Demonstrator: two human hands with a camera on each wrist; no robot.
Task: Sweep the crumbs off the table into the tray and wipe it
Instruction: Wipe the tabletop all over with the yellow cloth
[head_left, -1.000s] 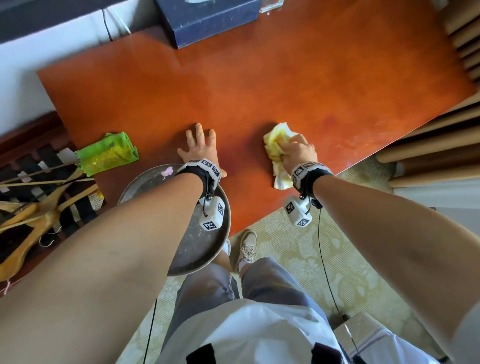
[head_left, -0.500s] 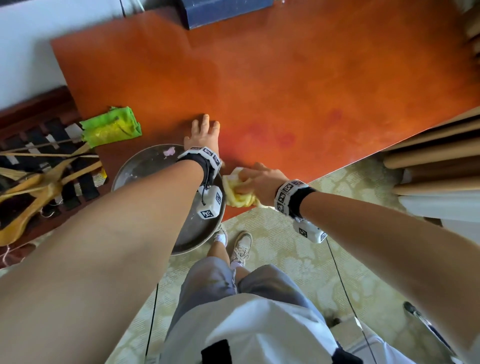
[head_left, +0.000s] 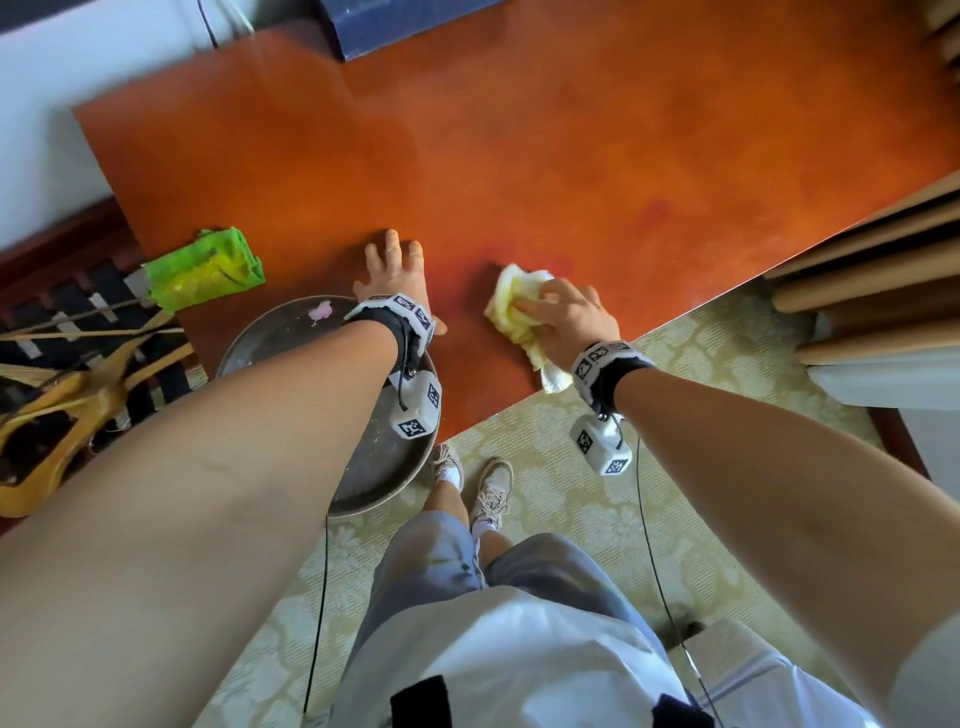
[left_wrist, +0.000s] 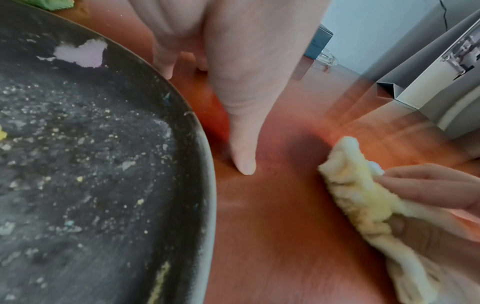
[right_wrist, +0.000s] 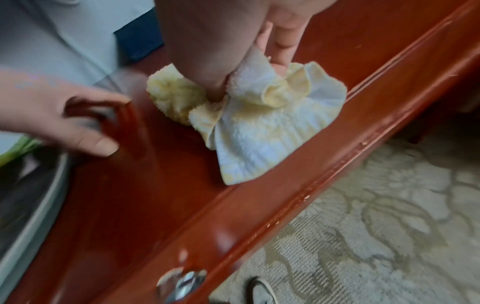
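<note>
My right hand (head_left: 558, 306) grips a crumpled pale yellow cloth (head_left: 511, 301) (right_wrist: 265, 115) (left_wrist: 363, 197) and presses it on the red-brown table (head_left: 571, 156) near the front edge. My left hand (head_left: 395, 270) (left_wrist: 233, 61) lies flat on the table with straight fingers, just left of the cloth. A round dark metal tray (head_left: 270, 332) (left_wrist: 202, 164) sits at the table's front-left corner under my left forearm. It holds scattered crumbs and a small pink scrap (head_left: 321, 309).
A green cloth (head_left: 202, 267) lies at the table's left edge. A dark blue box (head_left: 410, 21) stands at the far edge. Wooden furniture (head_left: 872, 270) stands to the right of the table, a slatted rack (head_left: 78, 332) to the left. Patterned carpet (head_left: 571, 493) lies below.
My right hand carried the cloth left toward the tray rim, then back right and onto the table. My left hand stayed flat in place.
</note>
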